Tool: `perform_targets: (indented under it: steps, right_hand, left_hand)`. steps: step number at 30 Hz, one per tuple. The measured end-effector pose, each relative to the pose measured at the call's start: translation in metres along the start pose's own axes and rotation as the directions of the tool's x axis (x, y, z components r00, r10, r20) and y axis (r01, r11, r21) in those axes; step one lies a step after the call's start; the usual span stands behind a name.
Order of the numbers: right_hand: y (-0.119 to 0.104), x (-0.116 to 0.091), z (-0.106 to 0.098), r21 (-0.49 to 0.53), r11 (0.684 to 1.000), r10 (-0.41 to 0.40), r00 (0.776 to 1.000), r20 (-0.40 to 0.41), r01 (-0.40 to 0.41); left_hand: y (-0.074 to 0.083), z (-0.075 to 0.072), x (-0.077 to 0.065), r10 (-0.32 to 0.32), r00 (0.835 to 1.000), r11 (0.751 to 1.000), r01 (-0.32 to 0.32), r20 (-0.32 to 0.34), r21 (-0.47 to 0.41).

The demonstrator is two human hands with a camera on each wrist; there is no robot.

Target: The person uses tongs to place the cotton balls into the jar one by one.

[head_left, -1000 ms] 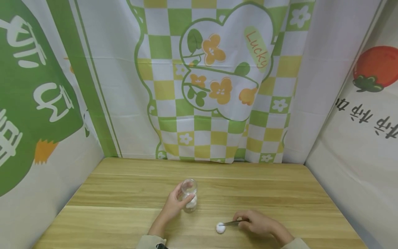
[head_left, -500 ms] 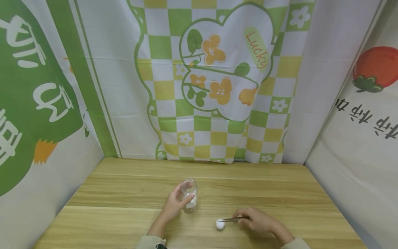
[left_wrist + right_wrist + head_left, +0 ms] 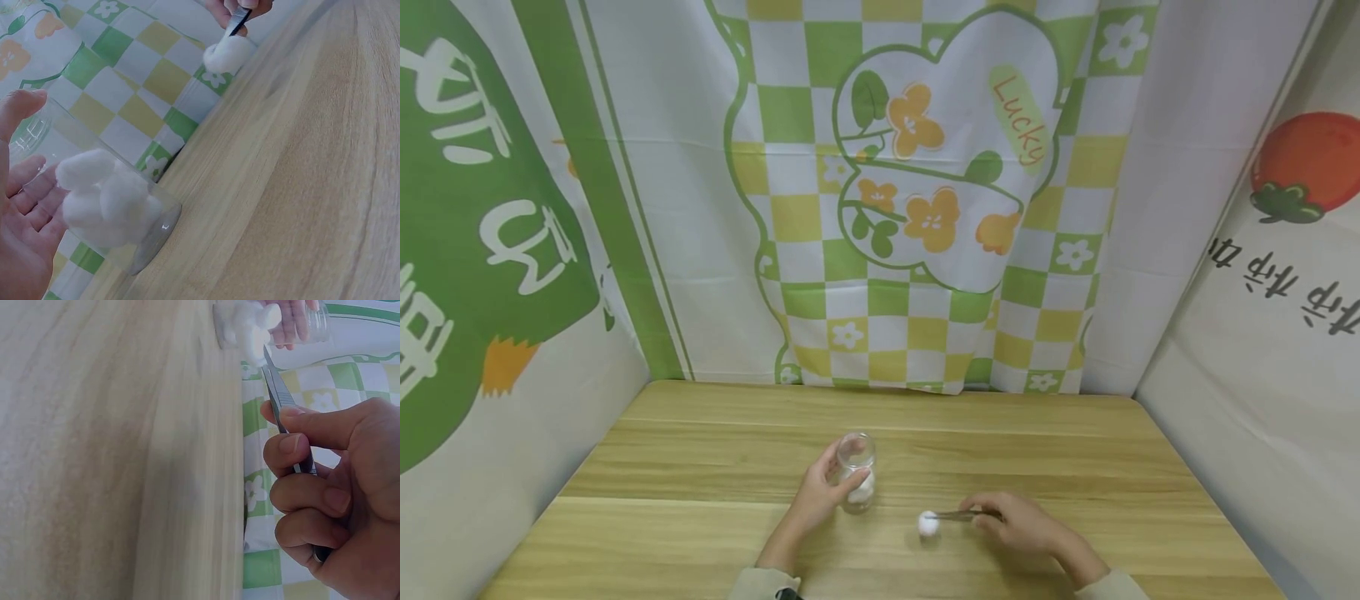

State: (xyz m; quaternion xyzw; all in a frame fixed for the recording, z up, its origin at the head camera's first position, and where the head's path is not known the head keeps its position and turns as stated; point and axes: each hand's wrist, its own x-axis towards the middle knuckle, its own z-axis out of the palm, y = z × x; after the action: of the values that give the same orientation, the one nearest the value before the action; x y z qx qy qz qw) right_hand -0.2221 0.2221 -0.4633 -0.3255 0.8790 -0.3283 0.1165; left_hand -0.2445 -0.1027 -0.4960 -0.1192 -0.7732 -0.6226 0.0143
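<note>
My left hand [image 3: 818,492] grips a clear glass jar [image 3: 857,452] standing on the table, its thumb and fingers around the side. Several white cotton balls [image 3: 106,200] fill the lower part of the jar in the left wrist view. In my right hand [image 3: 1018,525] a pair of metal tweezers [image 3: 279,394] is pinched between thumb and fingers. The tweezers' tips hold one cotton ball [image 3: 928,524], which hangs just above the table to the right of the jar. The jar's mouth is uncovered and faces up.
The wooden table [image 3: 715,442] reaches back to a hanging checkered cloth [image 3: 925,333]. Printed cloths [image 3: 1262,375] close off both sides. A dark band sits at the left wrist near the sleeve [image 3: 766,582].
My right hand has lifted the cotton ball with the tweezers off the table and moved it slightly away from me and left. The left hand and jar stay still.
</note>
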Motion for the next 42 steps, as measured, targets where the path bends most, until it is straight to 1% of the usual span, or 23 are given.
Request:
perform_targets:
  steps: [7, 12, 16, 21, 30, 36, 42]
  right_hand:
    - [-0.002, 0.002, -0.002, -0.036, 0.999, -0.025, 0.998, -0.055, 0.023]
    - [-0.003, 0.004, -0.003, -0.038, 0.999, -0.031, 0.996, -0.083, 0.028]
    - [-0.005, 0.008, -0.003, -0.021, 0.999, -0.051, 0.994, -0.1, 0.049]
    - [-0.009, 0.013, -0.004, -0.028, 0.997, -0.069, 0.989, -0.134, 0.066]
    - [-0.018, 0.022, -0.007, 0.002, 0.999, -0.038, 0.986, -0.162, 0.039]
    - [-0.025, 0.028, -0.01, -0.001, 0.999, -0.05, 0.983, -0.179, 0.05]
    - [-0.033, 0.037, -0.014, -0.029, 0.996, -0.085, 0.97, -0.226, 0.08]
  left_hand:
    - [0.001, 0.0, 0.0, 0.01, 1.0, 1.0, -0.01, -0.005, 0.003]
    - [0.001, 0.0, -0.001, 0.025, 1.0, 1.0, -0.025, -0.005, 0.006]
    - [0.001, 0.0, -0.001, 0.025, 1.0, 1.0, -0.025, -0.011, 0.013]
    - [-0.001, 0.001, 0.0, 0.007, 1.0, 1.0, -0.007, -0.027, 0.01]
    - [-0.001, 0.001, 0.002, -0.005, 1.0, 1.0, 0.005, -0.019, -0.006]
    - [-0.001, 0.001, 0.002, 0.001, 1.0, 1.0, -0.001, -0.026, -0.008]
    - [-0.001, 0.001, 0.002, 0.0, 1.0, 1.0, 0.0, -0.018, -0.014]
